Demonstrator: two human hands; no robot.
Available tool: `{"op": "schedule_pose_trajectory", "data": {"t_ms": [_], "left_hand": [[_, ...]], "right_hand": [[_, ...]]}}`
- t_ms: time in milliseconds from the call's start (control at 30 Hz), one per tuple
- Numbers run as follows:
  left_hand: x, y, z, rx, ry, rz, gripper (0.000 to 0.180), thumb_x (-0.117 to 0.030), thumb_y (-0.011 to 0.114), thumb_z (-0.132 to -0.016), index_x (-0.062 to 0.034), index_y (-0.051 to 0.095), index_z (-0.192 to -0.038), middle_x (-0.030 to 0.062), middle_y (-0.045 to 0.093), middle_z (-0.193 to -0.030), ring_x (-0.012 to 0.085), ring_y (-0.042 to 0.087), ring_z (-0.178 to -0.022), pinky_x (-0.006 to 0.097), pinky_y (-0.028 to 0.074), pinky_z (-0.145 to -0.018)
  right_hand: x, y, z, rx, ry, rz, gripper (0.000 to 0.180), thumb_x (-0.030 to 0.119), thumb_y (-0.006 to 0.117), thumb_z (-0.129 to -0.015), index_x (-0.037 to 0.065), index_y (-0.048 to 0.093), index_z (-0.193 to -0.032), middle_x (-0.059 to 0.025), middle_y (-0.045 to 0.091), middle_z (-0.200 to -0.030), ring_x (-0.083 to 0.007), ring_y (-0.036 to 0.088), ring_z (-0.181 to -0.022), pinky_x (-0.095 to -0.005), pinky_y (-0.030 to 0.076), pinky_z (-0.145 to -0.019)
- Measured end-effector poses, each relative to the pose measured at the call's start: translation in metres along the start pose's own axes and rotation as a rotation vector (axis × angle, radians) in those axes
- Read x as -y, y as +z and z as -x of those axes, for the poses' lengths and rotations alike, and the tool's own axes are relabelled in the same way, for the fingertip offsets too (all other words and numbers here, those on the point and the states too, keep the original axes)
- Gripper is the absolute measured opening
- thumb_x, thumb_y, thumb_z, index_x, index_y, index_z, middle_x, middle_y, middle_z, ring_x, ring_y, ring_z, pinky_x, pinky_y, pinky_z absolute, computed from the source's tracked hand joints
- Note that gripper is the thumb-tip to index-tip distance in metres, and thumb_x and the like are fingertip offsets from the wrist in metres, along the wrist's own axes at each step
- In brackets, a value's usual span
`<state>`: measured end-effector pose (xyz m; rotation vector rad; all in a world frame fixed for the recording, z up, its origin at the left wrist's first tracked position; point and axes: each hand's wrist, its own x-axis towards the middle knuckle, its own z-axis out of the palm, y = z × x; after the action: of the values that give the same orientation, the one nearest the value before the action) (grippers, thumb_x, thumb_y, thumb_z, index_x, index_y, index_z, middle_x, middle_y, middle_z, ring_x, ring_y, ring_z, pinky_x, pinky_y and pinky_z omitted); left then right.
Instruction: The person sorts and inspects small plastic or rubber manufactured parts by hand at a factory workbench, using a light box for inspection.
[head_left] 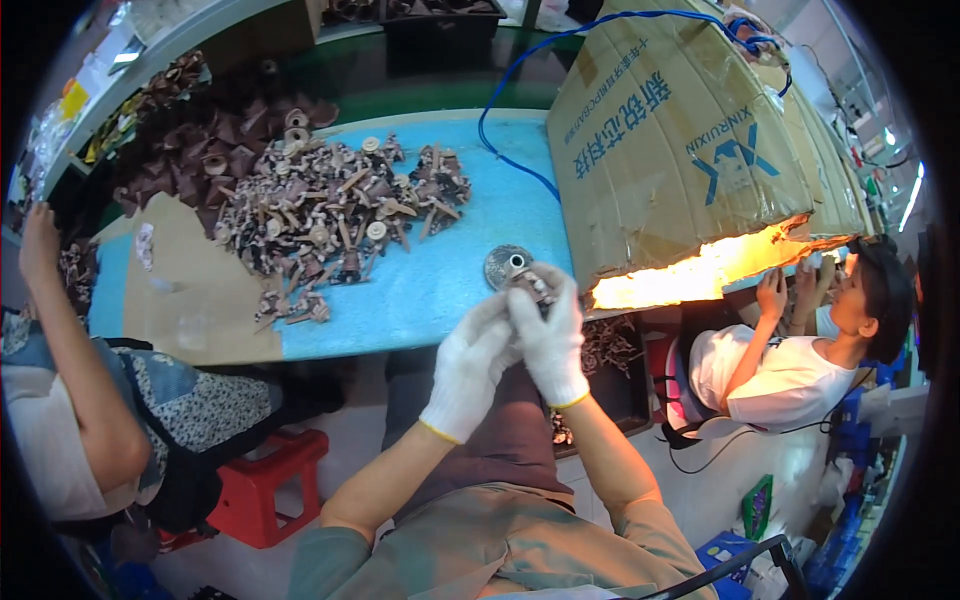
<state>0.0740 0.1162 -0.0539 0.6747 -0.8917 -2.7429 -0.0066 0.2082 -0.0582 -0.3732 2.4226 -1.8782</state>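
My left hand (pixel 472 365) and my right hand (pixel 553 350), both in white knit gloves, are together near the table's front edge. Their closed fingers hold a small brown-and-white figurine-like part (pixel 535 287), mostly hidden by the gloves. Just beyond the fingertips, a round grey disc-shaped piece (pixel 498 270) with a ringed centre rests on the blue tabletop (pixel 430 300). Farther left lies a large heap of similar small parts (pixel 330 205), brown, cream and dark, with several round cream caps among them.
Dark brown cone-like pieces (pixel 215 160) are heaped behind. A big cardboard box (pixel 660 150), glowing orange along its lower opening, stands right, with a blue cable (pixel 490 100) beside it. Co-workers sit on both sides. A black crate (pixel 630 390) of parts and a red stool (pixel 265 490) stand below.
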Motion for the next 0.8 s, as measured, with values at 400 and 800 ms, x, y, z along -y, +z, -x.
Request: {"op": "schedule_pose_trajectory", "data": {"t_ms": [400, 800], "left_hand": [[-0.017, -0.020, -0.123, 0.334, 0.268, -1.334, 0.049, -0.021, 0.068, -0.092, -0.0058, 0.061, -0.138, 0.0112, 0.076, -0.100, 0.0223, 0.069, -0.077, 0.037, 0.057, -0.077], [-0.019, -0.003, -0.126, 0.188, 0.438, -0.650, 0.035, -0.021, 0.059, -0.101, 0.0021, 0.065, -0.126, 0.0093, 0.072, -0.102, 0.0159, 0.065, -0.089, 0.031, 0.052, -0.083]], "right_hand": [[0.012, -0.024, -0.080, 0.431, -0.090, 0.878, 0.040, 0.032, 0.066, -0.095, 0.003, 0.057, -0.121, -0.0258, 0.073, -0.100, -0.0458, 0.071, -0.095, -0.0512, 0.056, -0.084], [0.008, -0.003, -0.107, 0.748, -0.450, 1.374, 0.028, 0.027, 0.063, -0.094, 0.001, 0.063, -0.102, -0.0217, 0.072, -0.080, -0.0393, 0.074, -0.071, -0.0514, 0.059, -0.062]]}}
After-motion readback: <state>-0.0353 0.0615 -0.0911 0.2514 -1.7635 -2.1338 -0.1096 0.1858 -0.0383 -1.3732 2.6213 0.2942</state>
